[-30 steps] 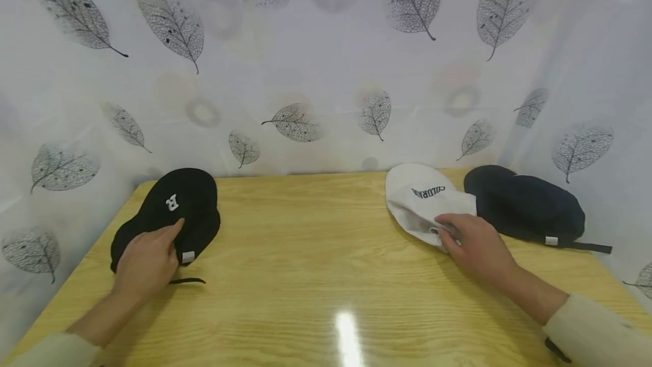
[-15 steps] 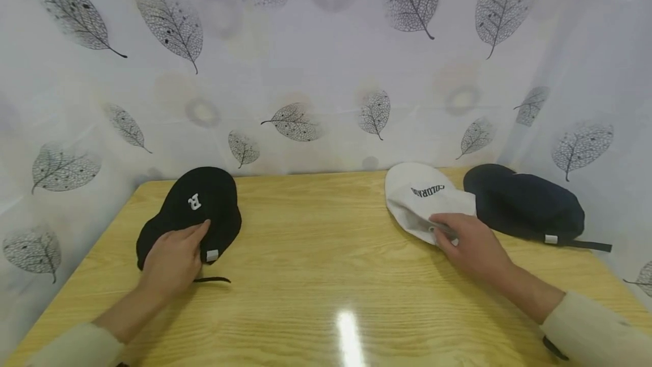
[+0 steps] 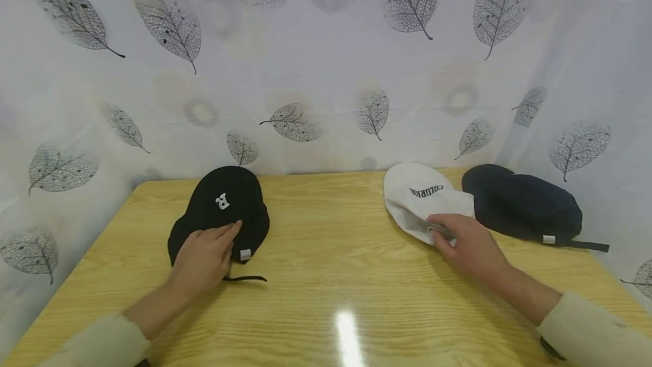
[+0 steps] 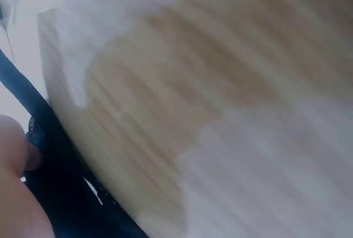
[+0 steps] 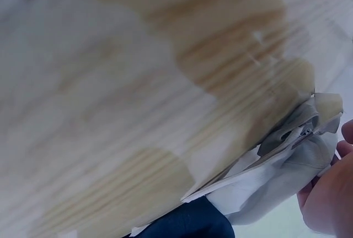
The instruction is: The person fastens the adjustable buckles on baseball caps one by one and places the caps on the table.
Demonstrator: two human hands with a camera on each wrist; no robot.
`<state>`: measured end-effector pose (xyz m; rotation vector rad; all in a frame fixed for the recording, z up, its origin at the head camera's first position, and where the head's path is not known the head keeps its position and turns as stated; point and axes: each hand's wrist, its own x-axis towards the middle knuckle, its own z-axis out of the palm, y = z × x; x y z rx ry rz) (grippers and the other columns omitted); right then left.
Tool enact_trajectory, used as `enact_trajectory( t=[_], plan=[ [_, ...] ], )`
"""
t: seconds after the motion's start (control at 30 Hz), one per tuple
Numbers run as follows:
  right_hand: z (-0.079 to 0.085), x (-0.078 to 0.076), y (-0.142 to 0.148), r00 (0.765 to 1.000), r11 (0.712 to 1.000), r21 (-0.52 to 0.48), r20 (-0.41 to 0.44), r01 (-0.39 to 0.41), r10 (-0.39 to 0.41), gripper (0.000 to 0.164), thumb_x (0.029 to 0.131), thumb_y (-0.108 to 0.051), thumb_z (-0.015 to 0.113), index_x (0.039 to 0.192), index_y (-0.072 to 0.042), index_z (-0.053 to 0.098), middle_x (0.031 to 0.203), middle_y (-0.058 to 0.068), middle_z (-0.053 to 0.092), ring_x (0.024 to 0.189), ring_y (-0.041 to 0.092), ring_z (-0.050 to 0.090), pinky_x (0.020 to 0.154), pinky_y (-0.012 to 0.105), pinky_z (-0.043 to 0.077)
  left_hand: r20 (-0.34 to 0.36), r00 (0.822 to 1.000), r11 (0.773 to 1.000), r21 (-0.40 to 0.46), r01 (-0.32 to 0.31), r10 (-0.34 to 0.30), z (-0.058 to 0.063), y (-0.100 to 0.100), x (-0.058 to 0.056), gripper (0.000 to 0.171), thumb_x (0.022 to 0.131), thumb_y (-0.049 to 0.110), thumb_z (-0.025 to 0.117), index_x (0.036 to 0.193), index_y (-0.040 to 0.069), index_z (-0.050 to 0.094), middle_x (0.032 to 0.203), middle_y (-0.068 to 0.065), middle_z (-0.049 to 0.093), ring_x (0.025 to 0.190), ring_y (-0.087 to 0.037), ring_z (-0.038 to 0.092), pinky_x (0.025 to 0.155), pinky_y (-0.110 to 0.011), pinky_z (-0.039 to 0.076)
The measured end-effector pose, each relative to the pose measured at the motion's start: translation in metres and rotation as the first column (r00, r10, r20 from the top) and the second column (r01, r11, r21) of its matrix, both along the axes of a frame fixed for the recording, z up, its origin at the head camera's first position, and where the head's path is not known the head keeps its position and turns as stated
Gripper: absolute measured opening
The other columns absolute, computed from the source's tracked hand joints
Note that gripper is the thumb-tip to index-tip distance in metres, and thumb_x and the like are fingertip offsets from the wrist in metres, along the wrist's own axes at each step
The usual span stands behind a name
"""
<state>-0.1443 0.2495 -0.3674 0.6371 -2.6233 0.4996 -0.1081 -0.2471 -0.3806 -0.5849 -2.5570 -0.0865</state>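
Observation:
A black cap (image 3: 226,186) with a white letter R stands left of centre in the head view. My left hand (image 3: 204,259) grips its near edge, the index finger lying along the top and the thumb hidden. In the left wrist view the black cap (image 4: 60,183) shows dark beside part of that hand. To the right, a white cap (image 3: 415,186) lettered COLORADO lies on the table; my right hand (image 3: 476,251) pinches its near edge. The right wrist view shows folds of the white cap (image 5: 292,166) against my fingers.
A dark navy cap (image 3: 524,203) lies beside the white one, partly behind it, its strap (image 3: 586,245) pointing right. The wooden table (image 3: 326,242) ends at a leaf-printed curtain (image 3: 316,72) at the back and sides.
My left hand has slid the black cap rightward along the table, toward the middle. The right hand and the white cap have hardly moved.

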Motion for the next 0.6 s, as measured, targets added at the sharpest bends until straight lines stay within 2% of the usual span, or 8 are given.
enact_trajectory(
  t=[0.4,0.6],
  plan=[
    [-0.001,0.001,-0.004,0.997,0.999,-0.023,-0.068,-0.043,0.042,0.026,0.081,-0.005,0.075,0.107,-0.004,0.074,0.107,0.009,0.075,0.100,0.029,0.070,0.082,0.047,0.055,-0.021,0.995,0.995,0.029,0.096,-0.095,-0.005,0.023,-0.003,0.044,0.083,0.009,0.073,0.127,0.004,0.068,0.115,-0.013,0.073,0.098,-0.029,0.071,0.077,-0.045,0.055],
    [0.000,-0.001,-0.009,0.991,0.995,-0.039,-0.102,-0.095,0.090,0.027,0.079,-0.002,0.076,0.106,-0.004,0.074,0.109,0.010,0.074,0.100,0.029,0.070,0.083,0.047,0.055,-0.009,0.991,0.990,0.040,0.135,-0.135,-0.005,0.035,-0.007,0.046,0.083,0.006,0.072,0.128,0.002,0.066,0.116,-0.014,0.072,0.099,-0.030,0.071,0.078,-0.045,0.056]
  ],
)
